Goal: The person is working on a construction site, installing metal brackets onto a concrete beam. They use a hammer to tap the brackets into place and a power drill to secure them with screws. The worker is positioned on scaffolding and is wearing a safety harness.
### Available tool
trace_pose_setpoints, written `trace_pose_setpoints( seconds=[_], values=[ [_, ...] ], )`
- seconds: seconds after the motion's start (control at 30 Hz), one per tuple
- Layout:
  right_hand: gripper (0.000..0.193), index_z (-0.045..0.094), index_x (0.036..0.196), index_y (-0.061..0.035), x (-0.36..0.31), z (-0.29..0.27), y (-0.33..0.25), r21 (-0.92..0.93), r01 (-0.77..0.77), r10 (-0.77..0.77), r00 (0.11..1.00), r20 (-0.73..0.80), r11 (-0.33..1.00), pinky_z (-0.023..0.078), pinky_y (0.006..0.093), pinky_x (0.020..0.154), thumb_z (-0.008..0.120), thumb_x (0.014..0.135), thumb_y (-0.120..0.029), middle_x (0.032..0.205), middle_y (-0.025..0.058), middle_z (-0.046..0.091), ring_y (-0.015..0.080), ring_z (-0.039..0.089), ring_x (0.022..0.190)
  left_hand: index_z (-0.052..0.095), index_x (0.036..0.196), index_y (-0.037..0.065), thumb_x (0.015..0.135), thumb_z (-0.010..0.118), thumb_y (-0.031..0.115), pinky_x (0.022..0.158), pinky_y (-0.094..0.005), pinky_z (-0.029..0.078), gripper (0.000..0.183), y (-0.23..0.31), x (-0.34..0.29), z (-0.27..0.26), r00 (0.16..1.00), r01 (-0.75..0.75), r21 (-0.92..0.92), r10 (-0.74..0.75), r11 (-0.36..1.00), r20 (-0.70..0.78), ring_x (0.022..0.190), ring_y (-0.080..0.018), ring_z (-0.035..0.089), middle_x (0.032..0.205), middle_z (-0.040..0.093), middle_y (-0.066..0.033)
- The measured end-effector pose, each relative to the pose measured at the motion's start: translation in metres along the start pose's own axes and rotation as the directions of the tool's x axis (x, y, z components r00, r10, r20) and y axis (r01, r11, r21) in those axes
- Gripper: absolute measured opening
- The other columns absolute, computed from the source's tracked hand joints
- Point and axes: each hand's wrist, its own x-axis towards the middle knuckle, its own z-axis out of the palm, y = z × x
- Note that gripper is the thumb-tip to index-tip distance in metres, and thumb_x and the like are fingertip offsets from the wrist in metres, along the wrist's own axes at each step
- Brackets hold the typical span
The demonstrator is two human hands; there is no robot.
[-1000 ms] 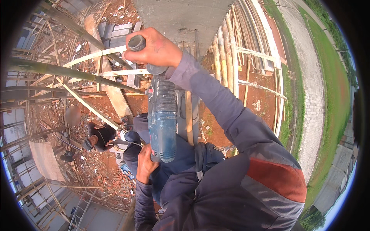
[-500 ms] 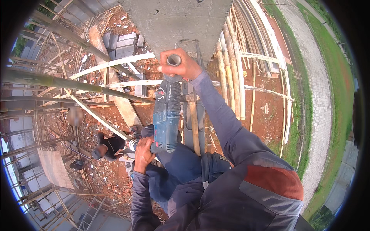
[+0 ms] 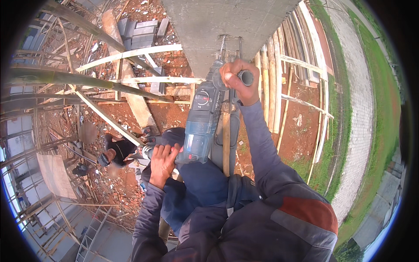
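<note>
A blue and black hammer drill (image 3: 198, 126) lies lengthwise before me, its bit (image 3: 223, 46) pointing away to a grey concrete column (image 3: 192, 32). The bit's tip meets a rough chipped spot on the concrete; whether it has entered cannot be told. My right hand (image 3: 242, 78) is closed round the tubular side handle (image 3: 246, 77) near the drill's front. At the rear, my left hand (image 3: 164, 165) is closed on the back grip, which the fingers partly cover. A metal bar (image 3: 240, 47) sticks out beside the bit.
Bamboo poles (image 3: 78, 81) and pale timber strips (image 3: 109, 117) cross at the left. Far below, a person in black (image 3: 122, 148) is on rubble-strewn ground. Long poles (image 3: 273, 83) are stacked at the right. A ladder (image 3: 92, 236) stands lower left.
The drill's front and my right hand have swung to the right and turned. The bit, hidden before, now shows against the column. My left hand keeps its hold at the rear.
</note>
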Motion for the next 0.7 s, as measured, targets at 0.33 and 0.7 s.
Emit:
trace_pose_setpoints(
  seconds=[0.33,0.7],
  values=[
    [0.024,0.054,0.065,-0.0027,0.014,0.007,0.011,-0.221,0.084,-0.045,0.983,0.176,0.972,0.04,0.0259,0.055,0.072,0.08,-0.009,0.062,0.0009,0.056,0.0078,0.052,0.059,0.054,0.116,0.013,0.075,0.059,0.004,0.085,-0.0414,0.045,0.042,0.001,0.003,0.031,1.0,0.007,0.066,-0.008,0.998,0.022,0.08,-0.0248,0.052,0.083,0.048,-0.0054],
    [0.021,0.052,0.066,-0.0028,0.02,0.01,0.012,-0.206,0.125,-0.079,0.973,0.218,0.971,0.037,0.0276,0.051,0.066,0.082,-0.002,0.063,0.0039,0.053,0.0099,0.047,0.055,0.055,0.11,0.013,0.073,0.061,0.002,0.082,-0.04,0.045,0.039,0.009,0.007,0.036,0.999,0.05,0.042,-0.05,0.998,0.014,0.077,-0.0245,0.052,0.082,0.048,-0.0047]
  ],
)
